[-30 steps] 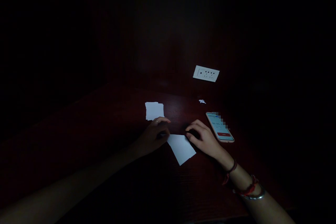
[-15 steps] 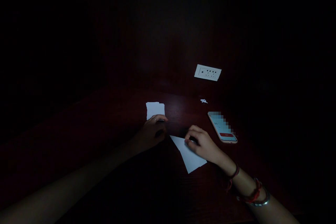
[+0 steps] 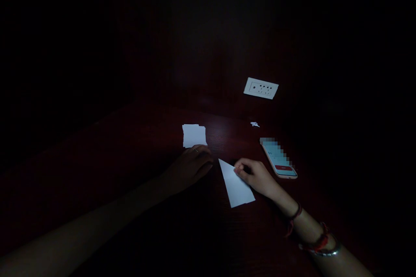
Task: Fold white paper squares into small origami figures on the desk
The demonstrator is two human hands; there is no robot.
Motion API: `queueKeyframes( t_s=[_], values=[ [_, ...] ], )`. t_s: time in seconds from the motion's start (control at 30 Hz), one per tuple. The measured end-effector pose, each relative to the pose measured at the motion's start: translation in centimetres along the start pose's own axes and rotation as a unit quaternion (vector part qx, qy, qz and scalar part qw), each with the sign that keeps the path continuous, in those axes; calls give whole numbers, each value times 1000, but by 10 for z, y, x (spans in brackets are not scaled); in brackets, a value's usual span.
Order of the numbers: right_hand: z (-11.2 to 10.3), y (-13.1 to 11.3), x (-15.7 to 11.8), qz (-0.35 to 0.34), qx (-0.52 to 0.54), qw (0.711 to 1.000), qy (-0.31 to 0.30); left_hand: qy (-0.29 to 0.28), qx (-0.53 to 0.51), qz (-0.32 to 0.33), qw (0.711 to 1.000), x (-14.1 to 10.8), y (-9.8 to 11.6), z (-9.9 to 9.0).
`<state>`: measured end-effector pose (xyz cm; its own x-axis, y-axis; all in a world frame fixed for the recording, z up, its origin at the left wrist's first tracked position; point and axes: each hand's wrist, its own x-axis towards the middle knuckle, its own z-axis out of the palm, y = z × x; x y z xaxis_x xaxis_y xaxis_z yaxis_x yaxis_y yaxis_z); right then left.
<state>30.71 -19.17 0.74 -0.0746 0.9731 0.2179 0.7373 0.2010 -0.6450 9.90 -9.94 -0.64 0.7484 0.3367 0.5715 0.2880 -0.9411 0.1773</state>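
A white sheet of paper (image 3: 236, 190), narrow at its far corner and broad at the near end, is pinched along its right edge by my right hand (image 3: 255, 175), thumb on top. My left hand (image 3: 191, 164) lies in shadow just below a small stack of white paper pieces (image 3: 194, 135), its loosely bent fingers close to the stack's near edge. Nothing shows in its fingers, and the thumb sits slightly apart. A bracelet of dark cord, a red one and a metal bangle circle my right wrist and forearm.
To the right of my right hand lies a phone (image 3: 279, 160) with a lit screen, partly pixelated. Behind it is a small white paper scrap (image 3: 255, 124). A white socket plate (image 3: 261, 88) is on the dark wall above the dark reddish table (image 3: 146, 134). The surroundings are very dark.
The sheet has turned and its far corner has lifted or shifted right, with my right hand now pinching its edge. My left hand has moved slightly right, and its fingers have drawn closer together.
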Motion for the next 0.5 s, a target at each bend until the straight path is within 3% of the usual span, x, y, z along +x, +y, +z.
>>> queueKeyframes(
  t_s=[0.17, 0.3, 0.4, 0.5],
  values=[
    [2, 4, 2, 80, 116, 990, 18, -8, 24, 2, 1000, 0, 4, -4],
    [3, -2, 2, 120, 214, 969, 13, -30, 26, 50, 998, -1, 13, -6],
    [4, -7, 2, 135, 237, 962, 13, -79, 10, 92, 993, -4, 17, -5],
    [4, -9, 3, 127, 233, 964, 12, -90, 20, 122, 988, -5, 17, -4]
  ],
)
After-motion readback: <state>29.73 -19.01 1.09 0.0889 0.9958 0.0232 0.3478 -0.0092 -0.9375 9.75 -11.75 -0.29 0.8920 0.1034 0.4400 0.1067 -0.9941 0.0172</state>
